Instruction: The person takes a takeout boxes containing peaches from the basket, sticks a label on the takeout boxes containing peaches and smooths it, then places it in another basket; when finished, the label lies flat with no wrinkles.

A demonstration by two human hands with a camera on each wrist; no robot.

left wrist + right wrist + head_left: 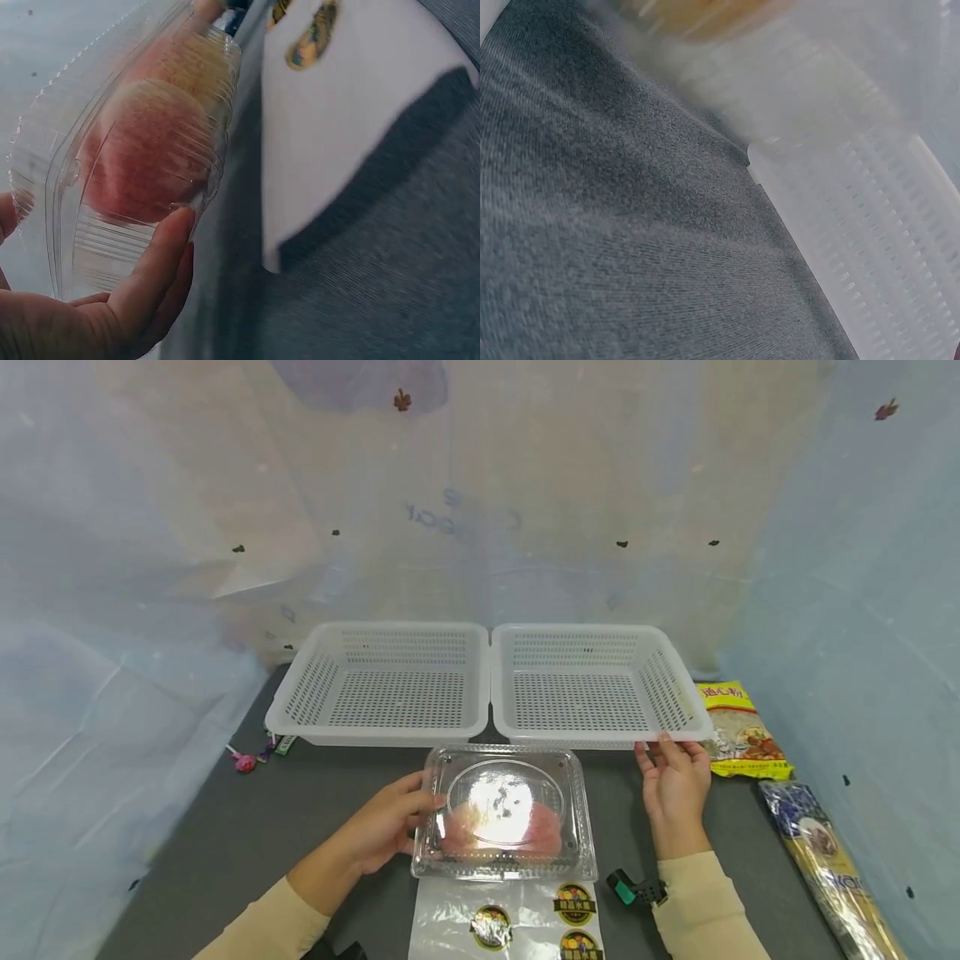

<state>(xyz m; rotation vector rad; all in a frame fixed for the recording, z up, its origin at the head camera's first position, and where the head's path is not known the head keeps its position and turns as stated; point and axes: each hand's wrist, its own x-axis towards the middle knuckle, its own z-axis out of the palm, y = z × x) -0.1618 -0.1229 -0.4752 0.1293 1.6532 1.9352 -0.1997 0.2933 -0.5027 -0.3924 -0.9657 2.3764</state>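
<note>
A clear plastic clamshell box [480, 768] holds reddish peaches [542, 833], which show through its lid and side. My left hand [390, 822] grips the box by its left side. The left wrist view has the thumb and fingers [161, 255] bent round the ribbed plastic, close below a peach [146, 150]. My right hand [677, 789] holds the front rim of the right white basket [600, 739], near its right corner. In the right wrist view, the basket wall [855, 217] runs beside a blurred clear surface, and that hand is almost wholly hidden.
A second white basket [375, 735] stands at the left. A plastic sheet with round labels [491, 928] lies before the box. At the right are a yellow packet [742, 731] and a long noodle pack [825, 868]; lollipops [245, 763] lie far left on the dark table [315, 802].
</note>
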